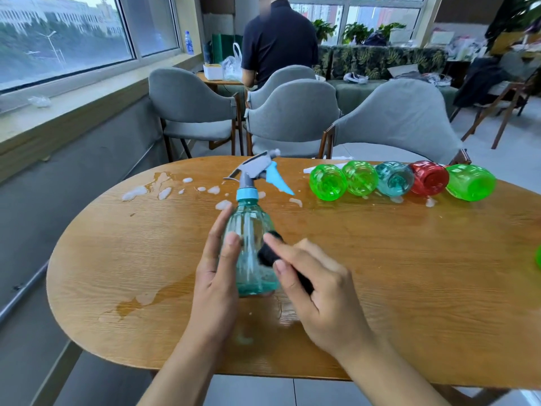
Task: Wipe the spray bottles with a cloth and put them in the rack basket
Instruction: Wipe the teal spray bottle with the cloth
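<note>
A clear teal spray bottle (251, 230) with a grey and blue trigger head stands upright on the wooden table (117, 259). My left hand (218, 276) grips its left side, thumb across the front. My right hand (316, 285) pinches a small black cloth (270, 253) against the bottle's right side. Several more spray bottles lie on their sides in a row at the far right: a green one (328, 182), a second green one (360, 177), a teal one (393, 179), a red one (429, 177) and another green one (470, 182). No rack basket is in view.
Water puddles and foam spots (164, 189) lie on the table's far left and near its front left. Grey chairs (292, 118) stand behind the table. A person in a dark shirt (278, 42) stands at the back. A green object (538, 257) shows at the right edge.
</note>
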